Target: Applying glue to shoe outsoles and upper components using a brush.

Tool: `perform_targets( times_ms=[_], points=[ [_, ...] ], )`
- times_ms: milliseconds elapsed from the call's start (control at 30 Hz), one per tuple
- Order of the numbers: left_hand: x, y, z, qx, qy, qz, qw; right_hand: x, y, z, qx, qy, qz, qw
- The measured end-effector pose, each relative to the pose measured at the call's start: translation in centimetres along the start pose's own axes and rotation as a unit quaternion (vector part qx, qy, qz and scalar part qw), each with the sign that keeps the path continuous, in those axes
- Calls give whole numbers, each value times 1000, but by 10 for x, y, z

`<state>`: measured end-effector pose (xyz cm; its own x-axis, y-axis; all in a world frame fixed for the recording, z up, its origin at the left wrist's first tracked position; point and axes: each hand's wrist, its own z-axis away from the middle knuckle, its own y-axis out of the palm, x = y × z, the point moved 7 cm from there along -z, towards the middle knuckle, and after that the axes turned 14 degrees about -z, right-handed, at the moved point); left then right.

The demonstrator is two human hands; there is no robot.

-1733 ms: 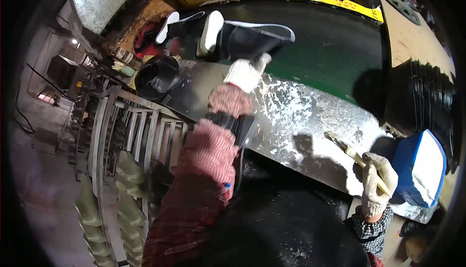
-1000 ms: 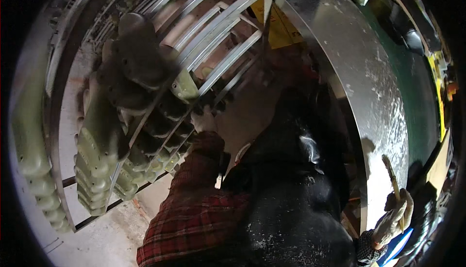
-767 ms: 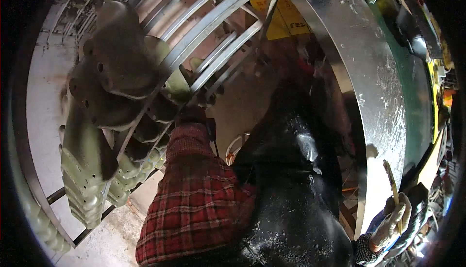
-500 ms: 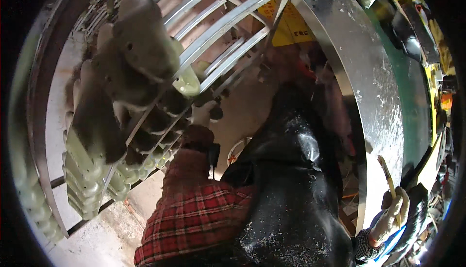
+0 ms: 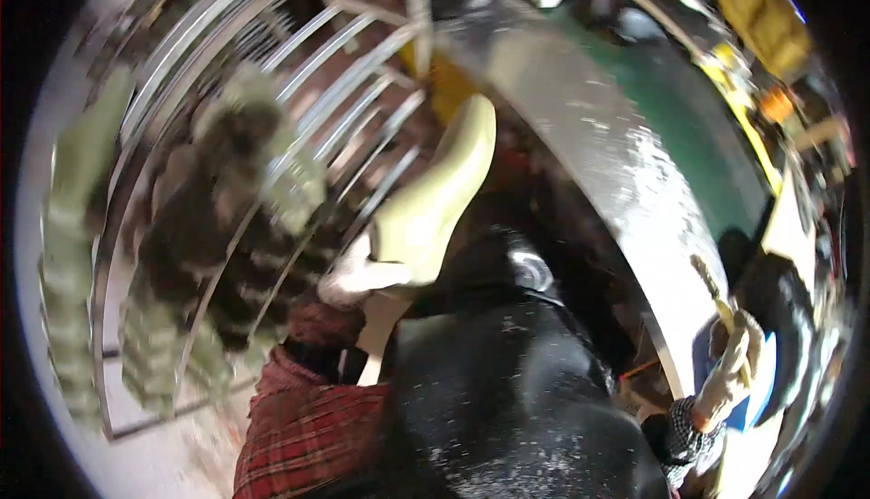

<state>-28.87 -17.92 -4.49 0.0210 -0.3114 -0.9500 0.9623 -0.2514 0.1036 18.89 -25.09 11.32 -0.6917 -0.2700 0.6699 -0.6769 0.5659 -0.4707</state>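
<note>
While a pale yellow-green shoe last (image 5: 444, 193) is held up between the metal rack (image 5: 388, 51) and the worktop (image 5: 589, 109), the left hand (image 5: 361, 274) grips its lower end; the right hand (image 5: 730, 374), near the worktop, is wrapped around a brush (image 5: 722, 307).

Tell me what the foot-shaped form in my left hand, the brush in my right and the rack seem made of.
Foot-shaped form: probably hard plastic, smooth and yellow-green with a soft sheen. Brush handle: likely wood, tan and dull; bristles too blurred to tell. Rack: probably bare metal, its grey bars catching bright highlights.
</note>
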Motion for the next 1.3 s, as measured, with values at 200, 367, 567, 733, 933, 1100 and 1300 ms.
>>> perform_targets(
  times_ms=[200, 367, 567, 733, 933, 1100, 1300],
  points=[
    [-77, 145, -87, 280, 72, 151, 945, -32, -171, 42, -245, -65, 468, 847],
    [-60, 270, -119, 408, -19, 190, 893, -113, -250, 74, -318, 162, 79, 931],
    [-16, 273, -120, 432, -72, 220, 872, -115, -225, 59, -265, 229, 58, 935],
    [62, 197, -91, 415, -315, 427, 739, -93, -240, 93, -319, 224, -15, 921],
    [86, 165, -106, 391, -269, 402, 783, -20, -30, 6, -51, 30, -41, 997],
    [86, 169, -125, 321, -236, 360, 844, -49, 123, -59, 99, 96, -306, 942],
    [96, 159, -130, 382, -165, 398, 818, -59, 121, -23, 181, 222, -408, 867]
  ],
)
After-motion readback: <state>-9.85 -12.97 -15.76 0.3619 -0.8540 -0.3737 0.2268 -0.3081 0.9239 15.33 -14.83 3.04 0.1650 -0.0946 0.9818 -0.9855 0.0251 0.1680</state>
